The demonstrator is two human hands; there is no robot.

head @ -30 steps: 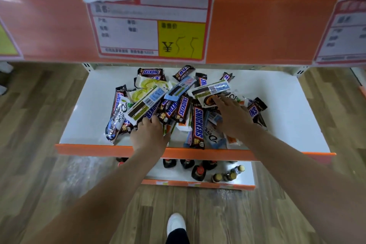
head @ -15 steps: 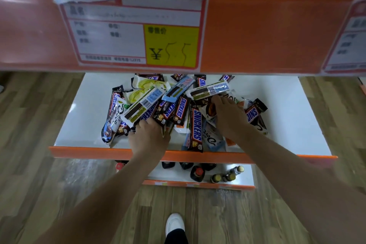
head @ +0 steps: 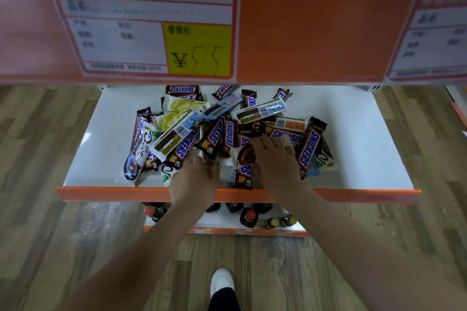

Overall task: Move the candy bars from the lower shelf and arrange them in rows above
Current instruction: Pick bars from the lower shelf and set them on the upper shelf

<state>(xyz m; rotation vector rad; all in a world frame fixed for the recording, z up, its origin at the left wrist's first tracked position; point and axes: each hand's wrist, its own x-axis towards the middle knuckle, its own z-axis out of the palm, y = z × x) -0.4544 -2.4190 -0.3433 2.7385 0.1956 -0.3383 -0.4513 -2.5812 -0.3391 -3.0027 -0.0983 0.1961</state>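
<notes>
A loose pile of candy bars (head: 227, 131), mostly brown Snickers with some white and blue wrappers, lies in the middle of the white lower shelf (head: 358, 134). My left hand (head: 193, 180) is at the pile's near edge, its fingers curled down into the wrappers and gripping some bars. Just to its right, my right hand (head: 275, 159) lies on top of the pile with fingers stretched over the bars, its thumb beside a white and brown wrapper (head: 241, 155). A Snickers bar (head: 308, 146) lies right of that hand. The upper shelf's orange front strip (head: 316, 33) fills the top; its surface is hidden.
A torn price label (head: 144, 33) and a second label (head: 434, 38) hang on the upper strip. The lower shelf has an orange front lip (head: 113, 193). Several dark bottles (head: 249, 217) stand on a lower shelf. My white shoe (head: 222, 283) is on the wooden floor.
Both hands have drawn closer together and toward the pile's near middle, pushing the bars about. The view has tipped, so the upper strip covers more of the pile's back.
</notes>
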